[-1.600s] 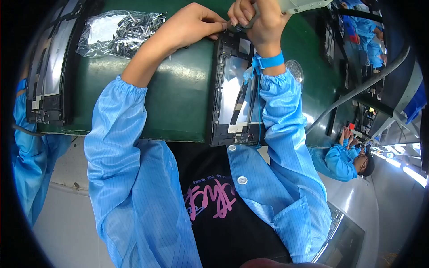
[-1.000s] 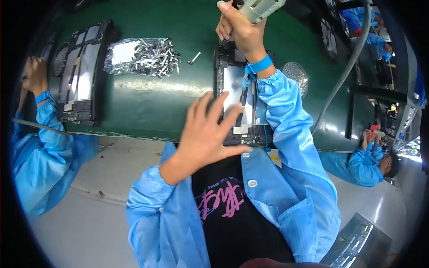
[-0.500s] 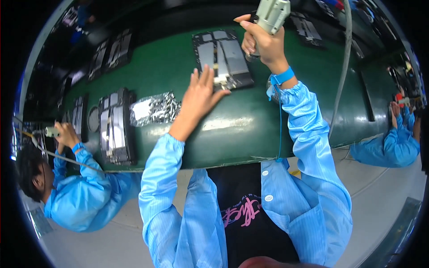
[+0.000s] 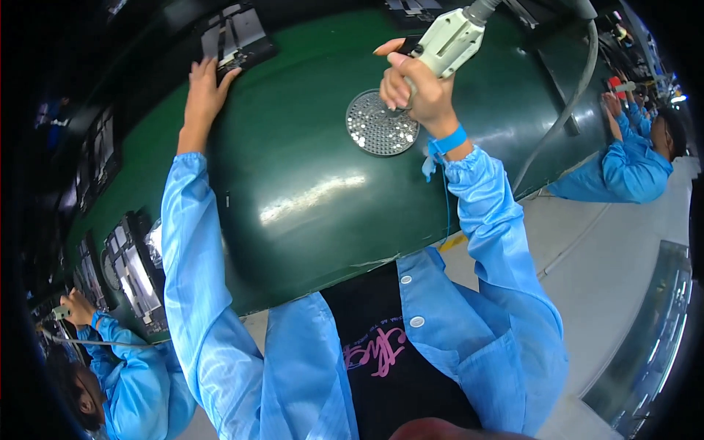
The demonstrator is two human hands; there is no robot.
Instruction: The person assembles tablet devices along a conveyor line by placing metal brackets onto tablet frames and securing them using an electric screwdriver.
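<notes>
My left hand (image 4: pixel 207 99) is stretched out to the far left, fingers extended. Its fingertips meet the near edge of a flat black-and-silver electronic assembly (image 4: pixel 236 40). In my right hand (image 4: pixel 425 92) is a pale grey-green electric screwdriver (image 4: pixel 451 44), gripped with the fingers wrapped round it and a cable at its upper end. Just under and left of that hand lies a round perforated tray (image 4: pixel 378 132) with many small shiny pieces in its holes. A blue strap (image 4: pixel 451 143) with a thin cord circles my right wrist.
A green mat (image 4: pixel 308 242) covers the bench. More black-and-silver assemblies (image 4: pixel 136 275) lie at the left by a co-worker in blue (image 4: pixel 139 381). Another co-worker (image 4: pixel 623 169) sits at the right. A grey cable (image 4: pixel 561 117) hangs over the bench's right side, near a dark bar (image 4: pixel 561 95).
My left hand and the assembly have moved away to the far left. The view has turned. The round tray, mostly behind my right wrist before, now shows. The screwdriver stays in my right hand.
</notes>
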